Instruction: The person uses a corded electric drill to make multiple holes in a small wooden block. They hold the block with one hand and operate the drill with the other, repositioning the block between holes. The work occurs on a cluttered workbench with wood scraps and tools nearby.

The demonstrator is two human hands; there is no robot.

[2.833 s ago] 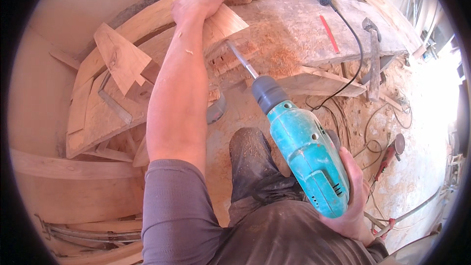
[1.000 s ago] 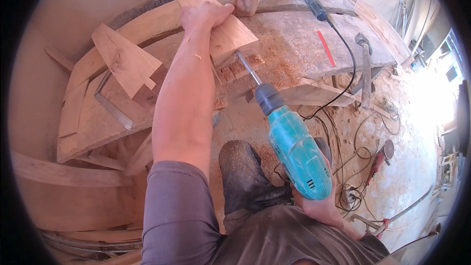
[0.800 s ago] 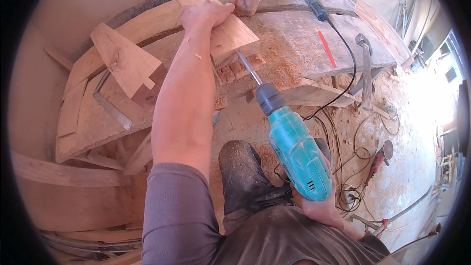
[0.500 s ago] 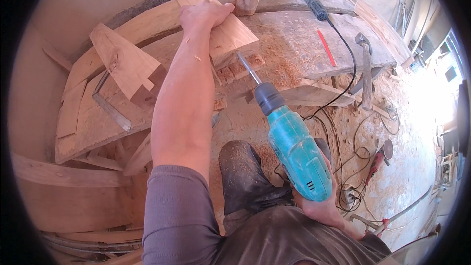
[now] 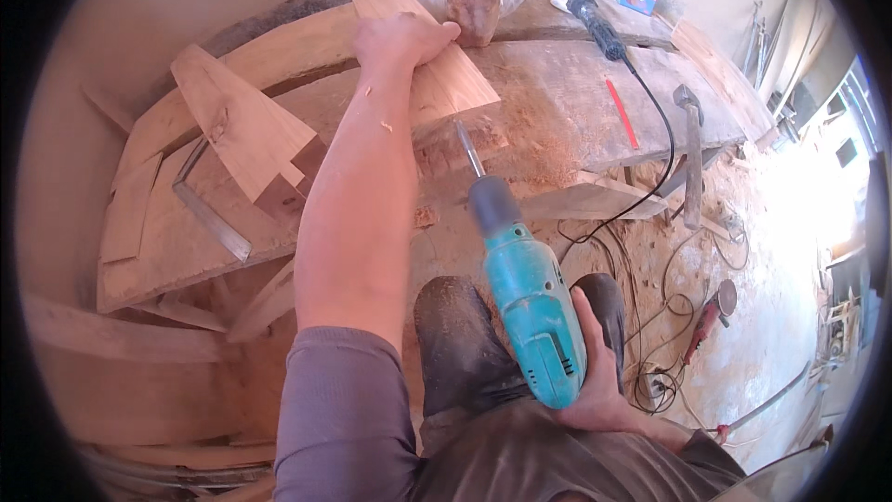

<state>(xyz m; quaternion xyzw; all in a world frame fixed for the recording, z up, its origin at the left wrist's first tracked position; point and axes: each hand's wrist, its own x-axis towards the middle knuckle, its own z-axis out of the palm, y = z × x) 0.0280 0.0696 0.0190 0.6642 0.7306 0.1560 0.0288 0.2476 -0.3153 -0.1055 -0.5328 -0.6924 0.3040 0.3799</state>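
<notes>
My left hand is closed over a light wooden board, pressing it on the workbench; its thumb lies along the board's right side. A teal power drill is in my right hand, whose fingers wrap the handle, partly hidden by the drill body. The metal bit points up and away, its tip close to the board's near end. From this angle I cannot tell whether the tip touches the wood.
A notched wooden piece and a metal square lie at left. Behind the board stands a rusty block-like tool. At right are a corded black tool, a red pencil-like strip and a hammer. An angle grinder and cables lie on the floor.
The drill has swung to a steeper angle, its rear moving left and toward me. The bit tip has dropped slightly in view. My left hand still holds the board.
</notes>
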